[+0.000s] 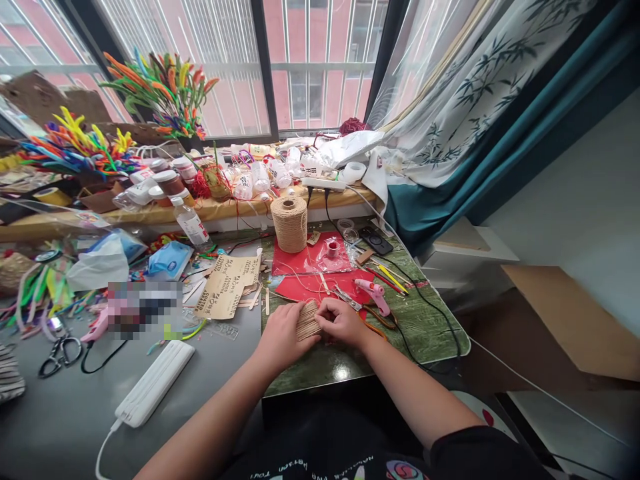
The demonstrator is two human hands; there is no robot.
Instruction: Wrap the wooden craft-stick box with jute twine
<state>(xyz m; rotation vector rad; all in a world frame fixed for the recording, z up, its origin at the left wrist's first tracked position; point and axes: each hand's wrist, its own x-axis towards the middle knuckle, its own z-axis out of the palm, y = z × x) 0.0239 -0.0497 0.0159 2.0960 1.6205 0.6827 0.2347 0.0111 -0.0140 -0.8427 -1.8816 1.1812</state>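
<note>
My left hand (289, 328) is closed around the left side of a small piece wrapped in twine (308, 323), just above the green table board. At its right edge, the fingers of my right hand (344, 322) are pinched together; whether they hold a strand or the piece's edge is too small to tell. A thin line of twine runs over the red sheet (300, 287) behind my hands. Beyond them stands a large spool of twine (290, 227). To the right of my right hand lie scissors (347, 297) and a pink hot glue gun (373, 293).
Sandpaper sheets (225, 288) and wooden sticks lie left of my hands. A white power strip (155, 383), another pair of scissors (61, 351) and craft scraps spread over the grey table. Black cables cross the green board (430, 313). Bottles and pipe cleaners (165, 97) crowd the windowsill.
</note>
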